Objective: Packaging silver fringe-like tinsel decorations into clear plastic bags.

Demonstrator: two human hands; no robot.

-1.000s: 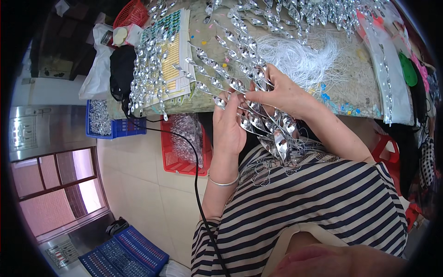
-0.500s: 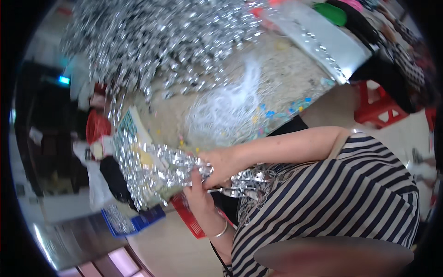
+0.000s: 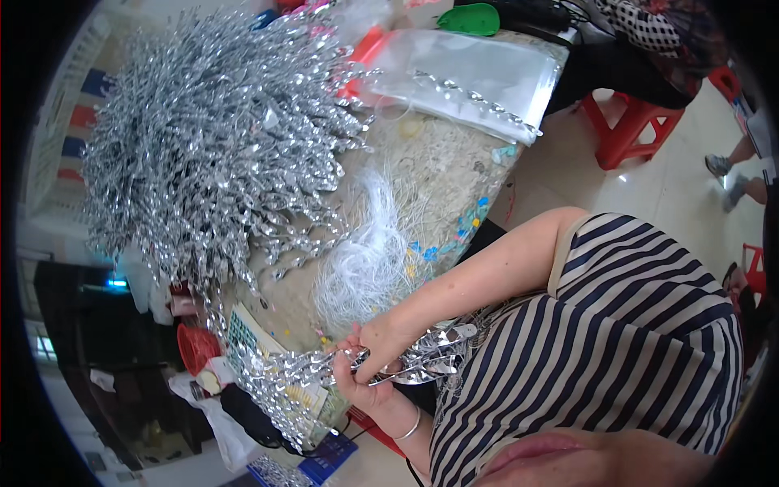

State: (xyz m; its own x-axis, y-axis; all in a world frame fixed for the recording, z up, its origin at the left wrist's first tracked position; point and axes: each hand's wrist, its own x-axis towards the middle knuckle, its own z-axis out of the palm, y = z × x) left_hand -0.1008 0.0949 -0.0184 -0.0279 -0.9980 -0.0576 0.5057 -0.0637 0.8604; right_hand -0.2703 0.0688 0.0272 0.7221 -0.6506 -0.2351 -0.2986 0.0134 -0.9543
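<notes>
A bundle of shiny silver twisted strips (image 3: pixel 286 370) lies across the near left edge of the table, its loose ends fanning out to the left. My left hand (image 3: pixel 367 393), with a bangle on the wrist, is wrapped round the bundle from below. From above, my right hand (image 3: pixel 388 342) closes on the same bundle, close against the left fingers. The flatter ends (image 3: pixel 442 351) stick out to the right, next to my striped top, with thin strings trailing from them. Part of the bundle is hidden beneath my fingers.
A large heap of silver strips (image 3: pixel 211 154) covers the table's far left. Tangled white thread (image 3: pixel 361 272) lies mid-table (image 3: pixel 446 170). Clear plastic bags (image 3: pixel 462 73) with one twisted strip on top lie at the far right. A red basket (image 3: pixel 197 349) stands left, a red stool (image 3: pixel 629 130) right.
My view has swung, so the table and heap appear lower and further left, and sharper. Both hands stay on the bundle, close together.
</notes>
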